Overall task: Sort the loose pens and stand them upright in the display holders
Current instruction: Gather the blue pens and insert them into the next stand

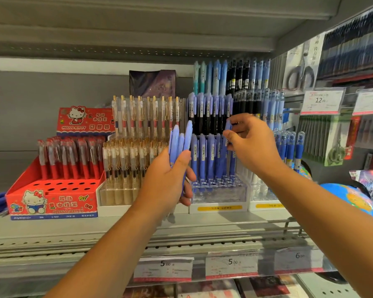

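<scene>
The left hand gripped a bundle of blue pens upright. The right hand pinched a single pen before the clear holder (front holes stood open).

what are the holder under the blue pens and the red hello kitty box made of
The holder looks like clear glossy plastic, likely acrylic: pen tips show through its walls. The red Hello Kitty box looks like printed cardboard: flat folded panels, punched holes, slight sheen.
</scene>
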